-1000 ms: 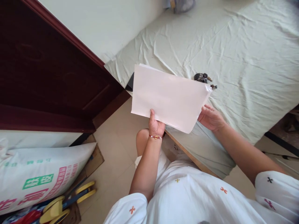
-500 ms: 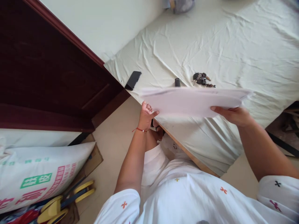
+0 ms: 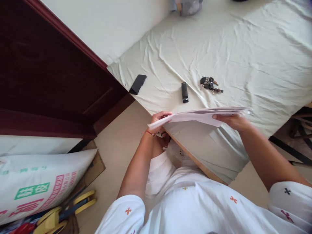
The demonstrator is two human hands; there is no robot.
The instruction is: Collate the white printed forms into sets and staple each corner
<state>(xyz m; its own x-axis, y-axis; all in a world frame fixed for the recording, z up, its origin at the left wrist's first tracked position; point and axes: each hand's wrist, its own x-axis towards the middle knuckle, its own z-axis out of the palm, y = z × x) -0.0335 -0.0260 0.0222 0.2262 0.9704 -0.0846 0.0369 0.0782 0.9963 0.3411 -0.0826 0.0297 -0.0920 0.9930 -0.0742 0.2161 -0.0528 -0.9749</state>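
A stack of white paper sheets (image 3: 195, 117) is held edge-on over the front edge of the table, bowed slightly upward along its length. My left hand (image 3: 159, 117) is at its left end, fingers bent over the far side, with the left corner crossing in front of the palm. Part of that hand is hidden by the paper. At the other end my right hand (image 3: 231, 122) grips the sheets, thumb on the near face and the other fingers behind. Beyond the paper on the cloth lie a small black device (image 3: 185, 92) and a bunch of keys (image 3: 210, 84).
A pale wrinkled cloth (image 3: 231, 55) covers the table. A black folded case-like object (image 3: 137, 84) sits at its left edge. On the left are a dark red door (image 3: 48, 65), a printed white sack (image 3: 48, 175) and yellow wheels (image 3: 85, 201). A greyish bundle (image 3: 191, 7) stands at the back.
The paper stack has come down and nearer my body, tilted more edge-on, uncovering the whole black device. My left hand has moved from a loose pose onto the stack's left end.
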